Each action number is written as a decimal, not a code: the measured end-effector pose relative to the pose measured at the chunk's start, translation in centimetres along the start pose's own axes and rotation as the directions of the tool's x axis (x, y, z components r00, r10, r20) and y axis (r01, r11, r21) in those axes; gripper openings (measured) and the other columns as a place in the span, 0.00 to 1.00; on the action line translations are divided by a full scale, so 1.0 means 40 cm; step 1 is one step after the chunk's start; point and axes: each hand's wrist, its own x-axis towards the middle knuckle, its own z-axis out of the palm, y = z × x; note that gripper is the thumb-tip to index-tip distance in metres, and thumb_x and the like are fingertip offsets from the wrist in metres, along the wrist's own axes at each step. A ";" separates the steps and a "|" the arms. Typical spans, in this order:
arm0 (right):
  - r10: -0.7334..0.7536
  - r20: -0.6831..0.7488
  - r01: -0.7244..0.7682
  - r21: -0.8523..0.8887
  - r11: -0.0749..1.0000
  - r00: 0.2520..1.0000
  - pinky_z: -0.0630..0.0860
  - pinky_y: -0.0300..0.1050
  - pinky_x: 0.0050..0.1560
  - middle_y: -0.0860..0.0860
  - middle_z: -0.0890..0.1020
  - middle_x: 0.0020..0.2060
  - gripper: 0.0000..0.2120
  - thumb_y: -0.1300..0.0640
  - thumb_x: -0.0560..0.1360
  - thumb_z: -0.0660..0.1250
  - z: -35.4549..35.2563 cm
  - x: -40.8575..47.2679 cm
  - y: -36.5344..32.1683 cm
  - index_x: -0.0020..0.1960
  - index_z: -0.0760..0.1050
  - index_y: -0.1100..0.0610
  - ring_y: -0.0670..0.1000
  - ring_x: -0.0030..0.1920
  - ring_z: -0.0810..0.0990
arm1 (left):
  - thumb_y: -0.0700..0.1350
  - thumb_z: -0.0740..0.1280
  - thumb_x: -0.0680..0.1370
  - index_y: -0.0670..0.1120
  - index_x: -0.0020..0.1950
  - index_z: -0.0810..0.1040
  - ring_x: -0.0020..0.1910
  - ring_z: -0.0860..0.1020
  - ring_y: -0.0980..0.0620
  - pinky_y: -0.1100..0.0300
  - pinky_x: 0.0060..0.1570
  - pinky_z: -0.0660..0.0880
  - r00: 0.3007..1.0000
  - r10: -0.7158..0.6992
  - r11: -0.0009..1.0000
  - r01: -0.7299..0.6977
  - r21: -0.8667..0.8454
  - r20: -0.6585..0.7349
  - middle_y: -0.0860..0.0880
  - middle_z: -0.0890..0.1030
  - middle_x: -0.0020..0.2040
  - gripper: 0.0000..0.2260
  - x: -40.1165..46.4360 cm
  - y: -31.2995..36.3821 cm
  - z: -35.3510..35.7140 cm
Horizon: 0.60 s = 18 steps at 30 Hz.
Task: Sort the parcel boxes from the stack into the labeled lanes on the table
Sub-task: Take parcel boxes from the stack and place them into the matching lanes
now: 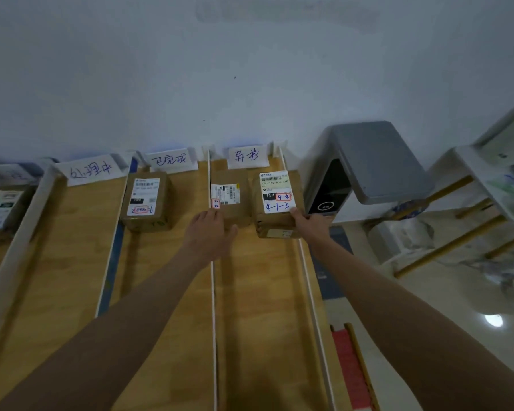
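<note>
Pushing the 4-1-3 box (278, 203) with the right hand (307, 222) gripping its near corner risks skewing it over the rail just right, while the flat, open left hand (209, 231) could nudge the neighbouring box (229, 197) it touches.

Four lanes are running side by side across the counter (166, 307), split by dividers. A box (146, 201) is sitting in the second lane from the right, and another box (0, 209) in the far-left lane. In the rightmost lane, two boxes are lying side by side: the left one (230, 197) touching the left hand (209, 229), the right one (278, 203) touching the right hand (310, 223). A scanner (365, 170) is standing just right of the counter.
</note>
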 end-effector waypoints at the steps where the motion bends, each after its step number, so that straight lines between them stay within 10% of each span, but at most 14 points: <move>1: 0.002 -0.004 -0.002 -0.004 1.000 1.000 0.76 0.47 0.51 0.58 0.76 0.59 0.31 0.38 0.76 0.64 0.005 0.023 -0.003 0.63 0.74 0.64 0.55 0.54 0.77 | 0.59 0.53 0.82 0.42 0.73 0.66 0.69 0.70 0.45 0.50 0.70 0.63 1.000 -0.011 1.000 0.011 0.004 0.007 0.43 0.71 0.70 0.27 0.016 0.003 0.005; 11: -0.003 -0.013 0.002 -0.107 0.994 1.000 0.80 0.57 0.55 0.59 0.76 0.58 0.45 0.24 0.61 0.58 0.053 0.184 -0.004 0.55 0.75 0.62 0.58 0.53 0.79 | 0.57 0.55 0.82 0.43 0.71 0.69 0.68 0.71 0.44 0.50 0.69 0.65 0.996 -0.028 1.000 0.028 -0.001 0.085 0.43 0.71 0.69 0.24 0.168 0.008 0.080; 18: -0.043 0.023 0.047 -0.217 0.975 0.999 0.76 0.54 0.59 0.57 0.69 0.59 0.31 0.36 0.75 0.65 0.073 0.200 -0.036 0.60 0.73 0.64 0.54 0.54 0.73 | 0.59 0.55 0.81 0.44 0.73 0.66 0.71 0.68 0.46 0.48 0.71 0.62 0.988 -0.012 1.000 0.010 0.010 0.153 0.46 0.66 0.75 0.26 0.206 -0.014 0.122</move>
